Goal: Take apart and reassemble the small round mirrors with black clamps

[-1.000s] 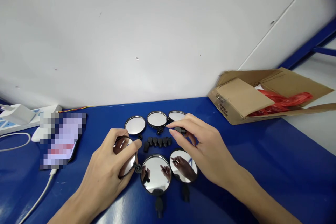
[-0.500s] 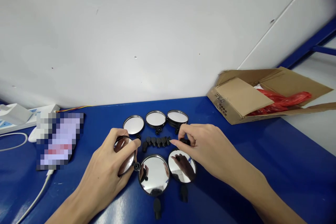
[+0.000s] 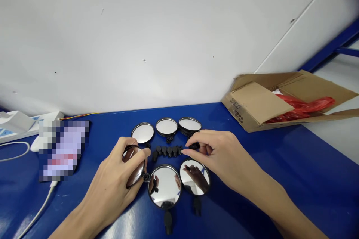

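Observation:
My left hand is closed around a round mirror, tilted on edge, with a black ball-shaped socket at its right rim. Thumb and fingers of my right hand hold a small black plastic joint piece. Left of those fingertips, several similar black joint pieces lie in a row. Nearer me, a round mirror with a black stem lies face up. Beside it is another stemmed mirror, reflecting my right hand.
Behind the row lie a single round mirror and two stacks of round mirrors. An open cardboard box holding a red plastic bag stands back right. At left are a phone with a cable and a power strip.
The black joint piece in my right hand has shifted slightly up and left, showing more between the fingers. The index finger has straightened a little. My left hand stays on its mirror.

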A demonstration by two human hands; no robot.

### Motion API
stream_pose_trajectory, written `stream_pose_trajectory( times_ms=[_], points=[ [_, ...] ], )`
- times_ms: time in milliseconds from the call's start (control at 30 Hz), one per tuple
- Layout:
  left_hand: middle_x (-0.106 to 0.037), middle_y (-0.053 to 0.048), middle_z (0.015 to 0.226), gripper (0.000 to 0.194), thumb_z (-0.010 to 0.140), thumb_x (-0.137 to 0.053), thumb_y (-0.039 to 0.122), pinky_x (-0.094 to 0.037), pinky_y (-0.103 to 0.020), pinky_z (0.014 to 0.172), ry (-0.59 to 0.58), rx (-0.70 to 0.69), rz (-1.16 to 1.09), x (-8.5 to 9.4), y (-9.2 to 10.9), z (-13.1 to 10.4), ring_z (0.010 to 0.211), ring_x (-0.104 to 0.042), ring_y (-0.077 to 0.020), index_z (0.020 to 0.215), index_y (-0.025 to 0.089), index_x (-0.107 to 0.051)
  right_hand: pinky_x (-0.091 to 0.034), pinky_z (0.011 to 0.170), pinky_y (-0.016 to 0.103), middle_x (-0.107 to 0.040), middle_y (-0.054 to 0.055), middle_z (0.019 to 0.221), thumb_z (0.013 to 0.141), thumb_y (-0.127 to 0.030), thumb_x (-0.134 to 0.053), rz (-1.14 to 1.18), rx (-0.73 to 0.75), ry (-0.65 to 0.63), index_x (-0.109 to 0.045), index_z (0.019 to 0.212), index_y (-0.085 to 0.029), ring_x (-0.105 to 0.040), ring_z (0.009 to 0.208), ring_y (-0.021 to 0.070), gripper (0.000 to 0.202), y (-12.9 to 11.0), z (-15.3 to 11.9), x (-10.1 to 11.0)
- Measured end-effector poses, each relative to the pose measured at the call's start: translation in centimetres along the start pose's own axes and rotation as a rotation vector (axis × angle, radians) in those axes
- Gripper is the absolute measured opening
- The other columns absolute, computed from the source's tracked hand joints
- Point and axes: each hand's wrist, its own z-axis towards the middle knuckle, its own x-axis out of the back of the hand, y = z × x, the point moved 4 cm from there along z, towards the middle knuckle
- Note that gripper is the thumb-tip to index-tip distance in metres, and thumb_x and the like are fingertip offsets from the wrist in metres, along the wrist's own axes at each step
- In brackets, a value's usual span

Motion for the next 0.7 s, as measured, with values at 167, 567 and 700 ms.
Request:
stream_pose_trajectory(
  times_ms=[167,567,700],
  points=[
    [-0.050,-0.009,0.133,0.046,0.094,-0.056,0.008,-0.061,-0.035,0.072,-0.012,0.009,0.000,0.01,-0.03,0.04,0.085,-0.064,-0.0185,0.132,0.032,-0.063,-0.051,0.072,0.030,-0.083,-0.004,0.103,0.108,-0.027,-0.074,0.057,0.004,-0.012,-0.086,0.112,-0.033,-0.071,0.078,0.0155,0.014,0.00,0.16,0.00],
    [-0.049,-0.008,0.133,0.041,0.101,-0.054,0.011,-0.059,-0.035,0.071,-0.014,0.009,-0.005,-0.03,0.24,0.26,0.083,-0.064,-0.0175,0.135,0.033,-0.062,-0.046,0.065,0.031,-0.075,-0.004,0.074,0.107,-0.032,-0.076,0.008,-0.083,-0.066,-0.072,0.086,-0.025,-0.069,0.070,0.0170,0.022,0.40,0.08,-0.51],
    [-0.050,-0.008,0.132,0.039,0.103,-0.053,0.013,-0.058,-0.035,0.070,-0.009,0.006,-0.007,0.04,0.31,0.22,0.082,-0.063,-0.0169,0.135,0.033,-0.063,-0.047,0.068,0.031,-0.075,-0.003,0.079,0.105,-0.028,-0.077,-0.025,-0.079,-0.043,-0.073,0.086,-0.025,-0.070,0.075,0.0173,0.020,0.53,0.22,-0.69]
  ],
)
